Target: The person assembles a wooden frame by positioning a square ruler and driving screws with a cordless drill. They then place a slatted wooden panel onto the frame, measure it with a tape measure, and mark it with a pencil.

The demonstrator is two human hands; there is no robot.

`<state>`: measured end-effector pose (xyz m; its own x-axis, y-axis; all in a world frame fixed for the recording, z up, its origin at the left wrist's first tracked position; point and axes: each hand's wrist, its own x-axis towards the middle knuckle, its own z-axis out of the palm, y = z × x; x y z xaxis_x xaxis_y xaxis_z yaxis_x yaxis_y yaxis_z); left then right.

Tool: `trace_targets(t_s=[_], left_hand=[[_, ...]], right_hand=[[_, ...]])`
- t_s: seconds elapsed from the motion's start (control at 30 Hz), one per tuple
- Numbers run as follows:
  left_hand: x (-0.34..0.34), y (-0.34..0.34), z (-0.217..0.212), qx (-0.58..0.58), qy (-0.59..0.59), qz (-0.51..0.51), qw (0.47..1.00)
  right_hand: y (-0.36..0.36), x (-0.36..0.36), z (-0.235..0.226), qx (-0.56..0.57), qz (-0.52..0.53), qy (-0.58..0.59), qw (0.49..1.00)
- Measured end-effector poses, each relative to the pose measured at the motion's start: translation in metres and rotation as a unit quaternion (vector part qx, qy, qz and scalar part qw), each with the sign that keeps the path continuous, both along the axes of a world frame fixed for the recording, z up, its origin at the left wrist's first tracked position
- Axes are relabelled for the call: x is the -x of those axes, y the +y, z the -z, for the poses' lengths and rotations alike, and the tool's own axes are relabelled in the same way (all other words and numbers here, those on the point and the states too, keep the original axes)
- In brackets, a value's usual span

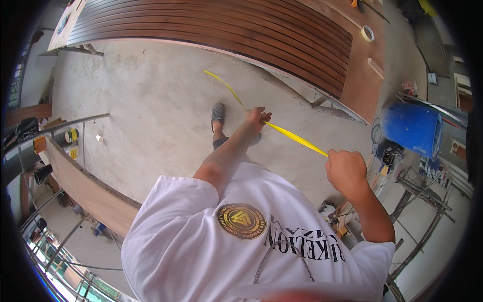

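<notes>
A yellow tape measure blade [297,137] is drawn out between my hands. My left hand [257,117] is closed around it, and the free end extends past that hand toward the far left, curving in the air above the floor. My right hand [347,167], farther right and nearer to me, is a fist at the blade's other end. Whether a tape case sits inside this fist is hidden. Ahead of both hands stands a workbench bearing a panel of dark reddish-brown wooden slats [216,25]; neither hand touches it.
A roll of masking tape [368,33] and a small wood offcut [376,68] lie on the bench's right part. A blue drum [413,130] stands right. At left are a long board [85,181] and metal rails. The concrete floor [146,110] spreads below.
</notes>
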<state>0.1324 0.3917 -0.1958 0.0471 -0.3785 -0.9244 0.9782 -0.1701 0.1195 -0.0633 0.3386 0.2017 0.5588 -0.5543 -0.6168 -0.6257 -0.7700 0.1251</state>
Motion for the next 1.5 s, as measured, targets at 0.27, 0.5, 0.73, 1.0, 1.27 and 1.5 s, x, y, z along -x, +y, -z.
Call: trace_targets(t_s=[0.27, 0.5, 0.73, 1.0, 1.27, 1.5], left_hand=[[-0.126, 0.025, 0.049, -0.011, -0.045, -0.238, 0.97], [-0.239, 0.135, 0.043, -0.103, -0.127, -0.342, 0.925], [-0.332, 0.251, -0.01, -0.152, -0.271, -0.443, 0.841], [-0.485, 0.27, -0.1, -0.103, -0.418, -0.439, 0.789], [-0.623, 0.217, -0.151, -0.066, -0.507, -0.386, 0.768], [-0.724, 0.164, -0.163, -0.035, -0.555, -0.331, 0.762]], right_hand=[[0.008, 0.031, -0.049, -0.034, 0.058, -0.068, 0.995], [-0.012, 0.079, -0.086, -0.171, 0.18, -0.079, 0.965], [-0.063, 0.136, -0.072, -0.258, 0.323, -0.107, 0.904], [-0.035, 0.06, -0.046, -0.295, 0.31, -0.211, 0.879], [0.008, -0.048, -0.013, -0.303, 0.287, -0.245, 0.875], [0.035, -0.111, 0.03, -0.281, 0.304, -0.286, 0.864]])
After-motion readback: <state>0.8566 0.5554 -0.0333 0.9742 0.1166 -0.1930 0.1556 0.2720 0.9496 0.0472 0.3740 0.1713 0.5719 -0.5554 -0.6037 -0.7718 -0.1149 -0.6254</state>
